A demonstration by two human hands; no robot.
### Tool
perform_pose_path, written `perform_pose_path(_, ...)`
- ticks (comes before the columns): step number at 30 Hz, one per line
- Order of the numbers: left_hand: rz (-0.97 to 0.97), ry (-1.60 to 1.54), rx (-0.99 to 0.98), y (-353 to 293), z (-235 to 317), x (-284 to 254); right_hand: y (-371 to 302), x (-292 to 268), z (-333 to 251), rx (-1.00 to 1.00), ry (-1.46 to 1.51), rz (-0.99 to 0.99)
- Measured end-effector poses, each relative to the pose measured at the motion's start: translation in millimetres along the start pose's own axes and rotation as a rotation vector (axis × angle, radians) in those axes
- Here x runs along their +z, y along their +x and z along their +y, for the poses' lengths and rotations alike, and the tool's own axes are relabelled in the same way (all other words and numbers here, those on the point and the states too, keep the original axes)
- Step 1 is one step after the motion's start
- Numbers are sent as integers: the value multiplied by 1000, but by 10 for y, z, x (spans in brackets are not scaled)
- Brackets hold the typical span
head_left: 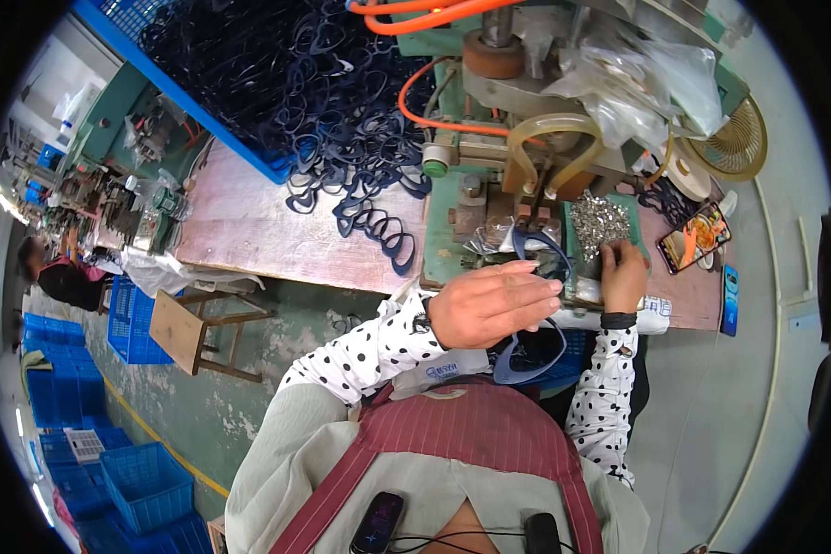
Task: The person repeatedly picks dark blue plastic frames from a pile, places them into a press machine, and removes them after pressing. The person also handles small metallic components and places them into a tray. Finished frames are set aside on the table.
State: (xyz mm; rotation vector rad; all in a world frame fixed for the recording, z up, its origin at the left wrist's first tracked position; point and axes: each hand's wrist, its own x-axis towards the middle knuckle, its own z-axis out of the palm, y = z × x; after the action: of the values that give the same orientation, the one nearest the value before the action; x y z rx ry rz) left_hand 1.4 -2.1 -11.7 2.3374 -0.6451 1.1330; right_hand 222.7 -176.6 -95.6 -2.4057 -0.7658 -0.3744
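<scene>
My left hand (494,303) is closed on a dark blue plastic glasses frame (531,371), in front of the machine's press head. One rim loop shows beyond my fingers, under the machine's tip, and the other hangs below the hand toward my apron. The thumb side and the grip itself are partly hidden. To the right, my right hand (624,275) has its fingertips bent together at the near edge of a pile of small shiny metal parts (598,222). Whatever those fingertips pinch is too small to make out. The green machine (445,208) carries a curved tan hose (554,125) above the work spot.
A large blue crate (240,152) heaped with dark glasses frames (342,120) stands at the back left, some spilling onto the pinkish table (277,235). Right of the machine lie a lit phone (694,238), a blue phone-like item (729,300) and a fan (734,138). A wooden stool (180,337) stands left.
</scene>
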Motion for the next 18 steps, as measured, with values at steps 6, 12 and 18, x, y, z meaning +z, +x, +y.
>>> perform_pose_path(6,63,255,-56,-304,48,-116,-1,21,55,62,256,80)
perform_pose_path(12,119,617,-504,-928,-734,-636,-48,-37,-43,144,237,76)
perform_pose_path(18,-108,1259,-1015,-1591,-1874,-828,-99,166,137,30,220,213)
